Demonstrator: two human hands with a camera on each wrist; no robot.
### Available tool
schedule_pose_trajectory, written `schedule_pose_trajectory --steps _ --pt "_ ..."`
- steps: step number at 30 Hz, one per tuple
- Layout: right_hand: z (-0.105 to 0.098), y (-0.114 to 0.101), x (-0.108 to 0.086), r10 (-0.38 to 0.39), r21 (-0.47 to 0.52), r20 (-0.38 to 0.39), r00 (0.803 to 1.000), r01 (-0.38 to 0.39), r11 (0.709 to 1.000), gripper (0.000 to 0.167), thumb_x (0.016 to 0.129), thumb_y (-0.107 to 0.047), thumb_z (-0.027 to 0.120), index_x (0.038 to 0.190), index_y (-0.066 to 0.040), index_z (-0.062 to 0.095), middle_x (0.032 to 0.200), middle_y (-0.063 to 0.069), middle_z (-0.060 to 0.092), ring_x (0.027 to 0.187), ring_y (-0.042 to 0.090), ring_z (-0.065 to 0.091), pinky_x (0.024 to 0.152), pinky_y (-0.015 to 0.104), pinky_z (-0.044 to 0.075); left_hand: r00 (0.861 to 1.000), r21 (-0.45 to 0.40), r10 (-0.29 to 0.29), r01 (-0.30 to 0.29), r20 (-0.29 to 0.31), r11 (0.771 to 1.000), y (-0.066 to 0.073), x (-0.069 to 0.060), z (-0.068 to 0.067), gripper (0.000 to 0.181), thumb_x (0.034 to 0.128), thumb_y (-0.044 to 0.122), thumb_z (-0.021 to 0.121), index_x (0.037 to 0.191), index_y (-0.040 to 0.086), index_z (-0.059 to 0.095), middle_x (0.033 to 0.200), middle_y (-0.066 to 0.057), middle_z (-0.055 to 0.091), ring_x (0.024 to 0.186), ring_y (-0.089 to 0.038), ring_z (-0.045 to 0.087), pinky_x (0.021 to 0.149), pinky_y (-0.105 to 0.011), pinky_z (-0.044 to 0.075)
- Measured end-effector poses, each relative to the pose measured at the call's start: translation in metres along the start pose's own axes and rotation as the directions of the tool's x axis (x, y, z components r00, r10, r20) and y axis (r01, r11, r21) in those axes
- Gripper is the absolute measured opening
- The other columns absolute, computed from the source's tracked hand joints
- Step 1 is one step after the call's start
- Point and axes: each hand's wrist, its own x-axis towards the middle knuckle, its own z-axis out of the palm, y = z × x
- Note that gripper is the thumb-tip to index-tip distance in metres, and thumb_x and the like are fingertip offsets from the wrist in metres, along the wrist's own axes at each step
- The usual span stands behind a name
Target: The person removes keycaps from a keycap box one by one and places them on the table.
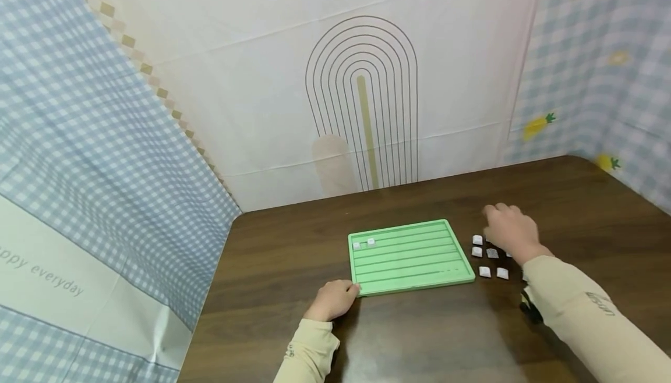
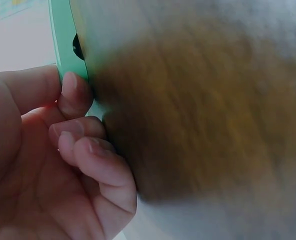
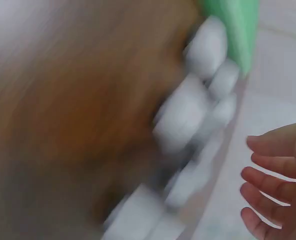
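Observation:
A green tray with long parallel grooves lies on the table. Two small white keycap-like pieces, one of them a white piece, sit at its upper left. My left hand pinches the tray's near left corner between thumb and index finger; in the left wrist view its other fingers curl by the green edge. Above several loose white pieces right of the tray is my right hand, covering some of them. The right wrist view shows that right hand with fingers apart and nothing held; the white pieces are blurred there.
The dark wooden table meets a pale patterned cloth at its back edge. Blue checked cloth hangs along the left side, and more checked cloth on the right.

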Motion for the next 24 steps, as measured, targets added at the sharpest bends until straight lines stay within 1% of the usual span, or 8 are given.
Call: schedule_pose_trajectory --steps 3,6,10,13,15,17,20,24 --pt "0.002 -0.035 0.011 -0.065 -0.006 -0.065 0.996 0.065 0.998 0.033 0.084 -0.012 0.054 0.115 0.0 0.059 0.113 0.023 0.056 0.101 0.043 0.05 0.068 0.052 0.047 1.0 -0.002 0.001 -0.001 -0.001 1.0 0.002 0.0 -0.001 0.037 0.0988 0.027 0.04 0.064 0.014 0.042 0.058 0.001 0.035 0.052 -0.012 0.034 0.058 -0.03 0.03" --pt "0.009 -0.077 0.022 -0.134 0.001 -0.071 0.988 0.135 0.991 0.029 0.083 -0.012 0.056 0.11 -0.003 0.062 0.111 0.019 0.06 0.101 0.039 0.053 0.068 0.049 0.048 1.0 -0.01 0.004 -0.004 -0.005 1.0 0.004 0.0 0.0 0.037 0.0988 0.028 0.04 0.064 0.014 0.043 0.058 0.001 0.035 0.052 -0.012 0.034 0.058 -0.03 0.03" --pt "0.025 -0.127 0.033 -0.217 0.046 0.001 0.976 0.216 0.975 0.029 0.083 -0.016 0.061 0.11 -0.006 0.061 0.111 0.014 0.061 0.103 0.034 0.054 0.071 0.044 0.05 1.0 -0.01 0.007 -0.007 -0.012 1.0 0.008 0.0 0.002 0.037 0.0986 0.028 0.041 0.065 0.013 0.044 0.058 0.001 0.036 0.053 -0.013 0.035 0.058 -0.03 0.031" --pt "0.04 -0.153 0.036 -0.278 0.073 0.072 0.958 0.273 0.959 0.031 0.086 -0.021 0.063 0.113 -0.008 0.06 0.113 0.012 0.06 0.105 0.032 0.054 0.077 0.044 0.05 1.0 0.003 0.0 0.0 -0.005 1.0 0.011 0.001 0.004 0.037 0.0984 0.028 0.041 0.067 0.012 0.049 0.061 -0.001 0.043 0.057 -0.015 0.042 0.06 -0.031 0.034" --pt "0.05 -0.164 0.037 -0.301 0.065 0.107 0.948 0.295 0.953 0.03 0.087 -0.021 0.061 0.114 -0.008 0.06 0.113 0.011 0.06 0.105 0.031 0.054 0.079 0.044 0.05 1.0 0.026 0.0 0.0 -0.008 1.0 0.013 0.002 0.005 0.034 0.098 0.029 0.041 0.072 0.012 0.056 0.068 -0.003 0.054 0.064 -0.018 0.053 0.063 -0.032 0.039" --pt "0.057 -0.17 0.037 -0.299 0.037 0.131 0.945 0.297 0.954 0.027 0.089 -0.017 0.058 0.114 -0.007 0.06 0.111 0.011 0.06 0.103 0.03 0.056 0.077 0.042 0.05 1.0 0.049 0.003 -0.003 -0.007 0.999 0.014 0.003 0.006 0.033 0.0979 0.029 0.042 0.077 0.012 0.06 0.078 -0.004 0.062 0.075 -0.021 0.06 0.069 -0.034 0.044" --pt "0.064 -0.176 0.037 -0.275 -0.02 0.134 0.952 0.28 0.96 0.023 0.091 -0.011 0.054 0.112 -0.005 0.061 0.108 0.011 0.06 0.1 0.029 0.057 0.074 0.04 0.052 1.0 0.066 0.008 -0.007 -0.008 0.998 0.014 0.005 0.006 0.031 0.0976 0.03 0.042 0.082 0.013 0.063 0.089 -0.005 0.066 0.087 -0.024 0.063 0.074 -0.036 0.047" --pt "0.066 -0.181 0.038 -0.292 -0.052 0.096 0.952 0.298 0.953 0.021 0.091 -0.009 0.054 0.109 -0.003 0.063 0.102 0.011 0.061 0.093 0.027 0.059 0.068 0.037 0.052 1.0 0.064 -0.001 0.001 -0.008 0.998 0.01 0.006 0.003 0.032 0.0975 0.03 0.042 0.08 0.013 0.063 0.086 -0.004 0.065 0.084 -0.023 0.062 0.072 -0.035 0.046"
